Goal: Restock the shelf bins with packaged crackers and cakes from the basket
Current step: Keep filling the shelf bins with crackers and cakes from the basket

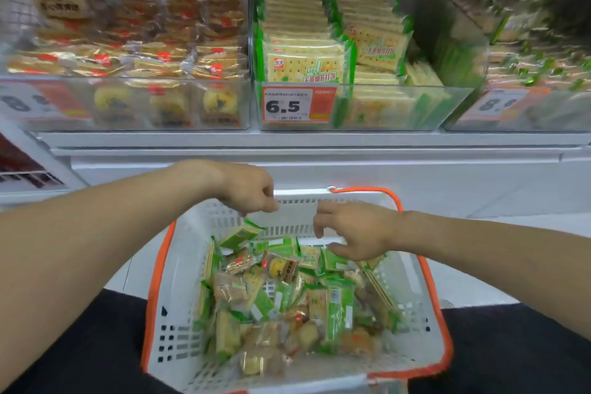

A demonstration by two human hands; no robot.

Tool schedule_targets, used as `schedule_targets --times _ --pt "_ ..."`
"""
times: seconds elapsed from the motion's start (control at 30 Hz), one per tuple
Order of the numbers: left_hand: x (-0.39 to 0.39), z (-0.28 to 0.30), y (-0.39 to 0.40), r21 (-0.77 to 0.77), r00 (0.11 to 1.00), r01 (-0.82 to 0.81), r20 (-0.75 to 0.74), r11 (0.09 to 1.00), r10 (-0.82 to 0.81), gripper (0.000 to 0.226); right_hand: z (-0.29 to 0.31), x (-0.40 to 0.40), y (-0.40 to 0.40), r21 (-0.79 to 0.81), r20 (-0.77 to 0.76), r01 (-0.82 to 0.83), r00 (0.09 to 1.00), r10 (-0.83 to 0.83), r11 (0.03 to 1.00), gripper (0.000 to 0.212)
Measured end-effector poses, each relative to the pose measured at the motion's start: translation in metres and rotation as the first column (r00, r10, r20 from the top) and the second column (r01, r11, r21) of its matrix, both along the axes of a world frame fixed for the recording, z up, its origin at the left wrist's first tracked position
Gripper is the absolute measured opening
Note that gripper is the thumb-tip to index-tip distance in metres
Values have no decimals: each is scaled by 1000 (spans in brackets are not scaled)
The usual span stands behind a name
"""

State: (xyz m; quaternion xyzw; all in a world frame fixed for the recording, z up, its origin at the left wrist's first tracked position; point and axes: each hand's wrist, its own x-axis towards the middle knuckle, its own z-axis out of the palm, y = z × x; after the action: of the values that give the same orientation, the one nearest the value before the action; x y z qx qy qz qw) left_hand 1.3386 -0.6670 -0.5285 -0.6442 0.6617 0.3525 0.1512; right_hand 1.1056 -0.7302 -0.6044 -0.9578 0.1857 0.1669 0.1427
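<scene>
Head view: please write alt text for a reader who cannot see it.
Both hands reach over a white, orange-rimmed basket of mixed snack packets; the left hand pinches a green packet, the right hand hovers open. Above, clear shelf bins hold brown cakes and green cracker packs.

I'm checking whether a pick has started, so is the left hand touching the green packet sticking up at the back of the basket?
Cannot tell. In the head view the left hand hovers just above the green packet, but the fingertips blur against the basket wall.
</scene>
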Motion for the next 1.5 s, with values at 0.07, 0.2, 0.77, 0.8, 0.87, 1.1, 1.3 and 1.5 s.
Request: schedule_targets --times 0.07,0.2,0.77,0.8,0.87,1.1,1.3,1.5 --pt "-3 -3 -1 -15 1000 -1 -24 1000 1 41 -33 -12 15 70 -383 34 924 -4 997 51" --pt "-12 -9 -1 4 998 57 -17 998 -57 39 -88 -34 34 79 -552 178 827 -105 981 75" --pt "-25 -14 -1 -1 993 121 6 993 -121 42 -7 32 17 133 -377 392 869 -319 910 42" --pt "-25 -13 0 -24 994 109 -22 994 -110 39 6 30 13 216 -338 491 849 -407 844 40" --pt "-26 -11 0 -72 993 91 -71 993 -96 37 25 24 8 391 -299 648 761 -576 654 41" --pt "-41 -13 6 -137 968 5 -249 991 -39 75 63 26 0 753 -434 657 464 -772 -29 22" --pt "-33 -9 3 -29 669 -425 -684 905 292 30 95 20 -10 894 -332 422 393 -858 -153 36" --pt "-28 1 2 298 316 -493 -814 817 488 23 117 -5 -39 792 -66 530 570 -819 304 5"
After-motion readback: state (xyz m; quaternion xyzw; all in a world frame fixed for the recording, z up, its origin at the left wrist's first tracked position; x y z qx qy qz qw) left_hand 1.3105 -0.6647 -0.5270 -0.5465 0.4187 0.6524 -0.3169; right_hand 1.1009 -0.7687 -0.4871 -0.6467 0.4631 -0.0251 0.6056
